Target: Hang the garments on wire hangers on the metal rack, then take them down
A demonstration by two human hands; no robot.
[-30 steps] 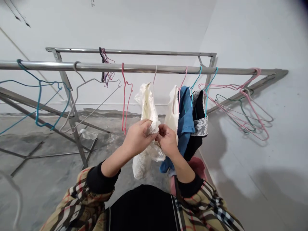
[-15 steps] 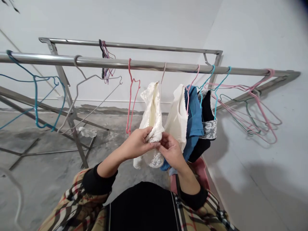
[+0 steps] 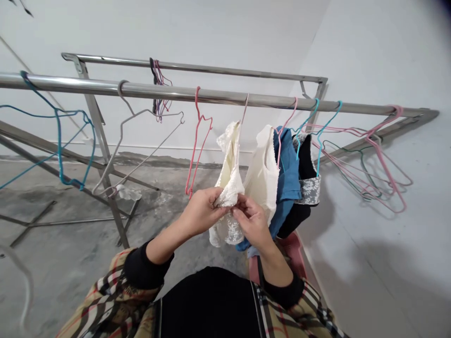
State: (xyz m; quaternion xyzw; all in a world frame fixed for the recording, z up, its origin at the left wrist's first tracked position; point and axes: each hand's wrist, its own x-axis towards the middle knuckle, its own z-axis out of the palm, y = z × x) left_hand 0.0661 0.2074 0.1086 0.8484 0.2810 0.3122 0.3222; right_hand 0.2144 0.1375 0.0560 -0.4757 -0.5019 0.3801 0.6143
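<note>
A white lace garment (image 3: 229, 173) hangs from a pale pink hanger (image 3: 244, 109) on the front metal rail. My left hand (image 3: 202, 211) pinches its near edge, thumb below and fingers on top. Close beside it, my right hand (image 3: 252, 219) grips the same edge between thumb and curled fingers. Most of that hanger is hidden inside the cloth. Just to the right hang a cream sleeveless top (image 3: 262, 171), a blue garment (image 3: 287, 183) and a black garment with a lace band (image 3: 308, 190).
The steel rail (image 3: 162, 91) runs across the view. Left along it hang a red hanger (image 3: 197, 141), a grey hanger (image 3: 121, 124) and a blue hanger (image 3: 59, 141). Pink hangers (image 3: 384, 155) crowd the right end by the wall. A pink tub (image 3: 294, 253) stands below.
Both hands keep their hold on the white lace garment, whose lower part has swung slightly right. The view has shifted a little, so the rail and hangers appear farther right.
</note>
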